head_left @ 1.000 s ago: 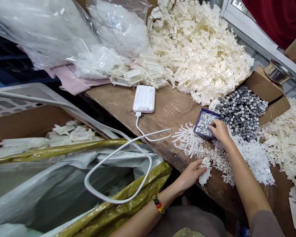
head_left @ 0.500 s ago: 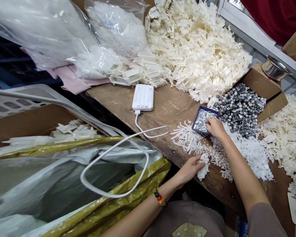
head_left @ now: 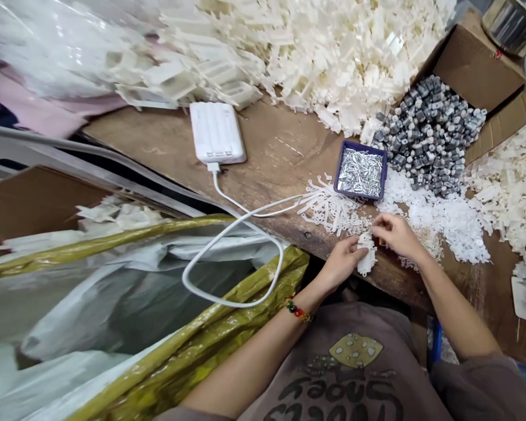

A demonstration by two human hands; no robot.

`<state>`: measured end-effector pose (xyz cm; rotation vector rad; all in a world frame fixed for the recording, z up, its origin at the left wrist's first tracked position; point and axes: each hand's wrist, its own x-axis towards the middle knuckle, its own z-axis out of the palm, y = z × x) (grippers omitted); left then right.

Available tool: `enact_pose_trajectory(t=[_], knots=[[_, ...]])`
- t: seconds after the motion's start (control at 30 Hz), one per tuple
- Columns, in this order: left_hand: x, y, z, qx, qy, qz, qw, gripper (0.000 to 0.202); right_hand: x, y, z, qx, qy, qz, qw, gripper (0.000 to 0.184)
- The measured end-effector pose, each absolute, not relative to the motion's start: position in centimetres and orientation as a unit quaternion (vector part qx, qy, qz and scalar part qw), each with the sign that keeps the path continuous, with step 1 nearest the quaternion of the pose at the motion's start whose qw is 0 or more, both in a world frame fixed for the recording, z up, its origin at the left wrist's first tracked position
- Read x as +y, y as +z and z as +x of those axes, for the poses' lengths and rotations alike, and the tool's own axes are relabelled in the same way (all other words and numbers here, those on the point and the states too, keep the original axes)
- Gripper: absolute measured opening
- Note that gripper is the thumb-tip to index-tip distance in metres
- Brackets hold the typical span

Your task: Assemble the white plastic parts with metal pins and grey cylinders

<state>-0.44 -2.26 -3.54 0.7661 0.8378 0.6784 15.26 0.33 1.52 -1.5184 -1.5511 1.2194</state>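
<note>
Worn brown wood of a table [head_left: 280,158], scratched and bare toward the middle, crossing from nine o'clock to four o'clock. Heaped cream plastic mouldings [head_left: 333,52] at twelve o'clock, cut off by the upper edge. Olive-yellow sack [head_left: 228,327] lined with pale sheeting at seven o'clock, below the table's near edge, contents hard to make out. Open cardboard box [head_left: 473,64] at two o'clock, spilling grey blocks [head_left: 429,134] toward the middle. White power bank [head_left: 217,133] at eleven o'clock, flat on the wood, with a white cable [head_left: 253,214] looping off the near edge. Purple tray [head_left: 338,175] of silver pins [head_left: 360,172] at one o'clock, just beside the grey blocks. Drift of loose white bits [head_left: 447,219] at three o'clock. Left hand [head_left: 342,263] at six o'clock from the tray, fingers curled shut round the left side of a white plastic piece [head_left: 366,263]. Right hand [head_left: 394,234] at one o'clock of that piece, thumb and fingertips pinched together on its top end; anything tinier between them too small to tell. Piece itself small, oblong, glossy white with a lumpy outline, held over the table's near edge, half covered by both hands, finer detail blurred.
</note>
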Motion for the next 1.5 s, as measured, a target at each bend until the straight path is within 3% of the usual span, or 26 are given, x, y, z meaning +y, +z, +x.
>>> enact_pose_trajectory(t=[0.27,0.6,0.67,0.87,0.97,1.23,1.5], knots=[[-2.3,-2.7,-0.4,0.39,0.304,0.334,0.802,0.033,-3.0,-1.3,14.8,-0.584,0.367,-0.63,0.356,0.011],[-2.3,-3.1,-0.3,0.412,0.308,0.406,0.756,0.015,-3.6,0.1,13.8,-0.77,0.154,-0.606,0.129,0.011],[-2.2,-3.1,-0.4,0.408,0.299,0.402,0.763,0.018,-3.6,0.0,14.0,-0.76,0.176,-0.607,0.151,0.01],[-2.2,-2.7,-0.4,0.406,0.292,0.367,0.784,0.028,-4.1,-1.1,14.8,-0.576,0.381,-0.632,0.351,0.014],[-2.2,-2.6,-0.3,0.401,0.29,0.353,0.794,0.03,-4.5,-1.8,14.5,-0.552,0.383,-0.643,0.368,0.015],[-2.3,-2.7,-0.4,0.403,0.295,0.356,0.789,0.029,-4.5,-1.3,14.3,-0.597,0.313,-0.665,0.322,0.013],[-2.4,-2.4,-0.5,0.397,0.309,0.371,0.78,0.018,-4.9,-0.5,13.3,-0.712,0.163,-0.664,0.161,0.011]])
